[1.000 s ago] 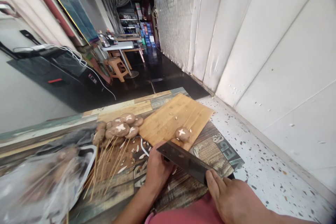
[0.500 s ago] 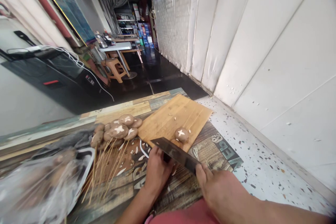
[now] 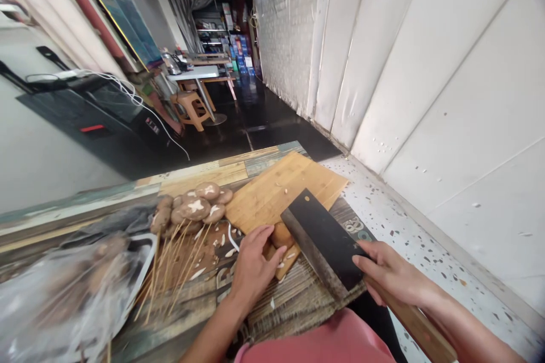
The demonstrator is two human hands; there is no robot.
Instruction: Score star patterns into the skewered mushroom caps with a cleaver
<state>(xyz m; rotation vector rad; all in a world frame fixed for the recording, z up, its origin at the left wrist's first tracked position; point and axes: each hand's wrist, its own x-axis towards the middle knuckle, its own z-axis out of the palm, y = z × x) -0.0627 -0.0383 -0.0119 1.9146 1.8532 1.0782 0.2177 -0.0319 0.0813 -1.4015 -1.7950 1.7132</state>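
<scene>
Head view: below the centre of the frame, the mushroom (image 3: 281,235) sits at the lower end of the board (image 3: 259,195), between the left hand (image 3: 254,264) and the cleaver (image 3: 327,241). The left hand is nearer, thumb and fingertips parted at its left; whether they grip, I cannot tell. The right hand (image 3: 394,272), lower right, grasps the cleaver, whose long axis slants up-left, partly hiding the mushroom.

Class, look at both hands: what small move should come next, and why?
Probably bring the cleaver edge over the brown mushroom: the left hand has its fingers at that mushroom on the cutting board, the right hand grips the cleaver, and its visible part shows no white cross, unlike several piled mushrooms.
</scene>
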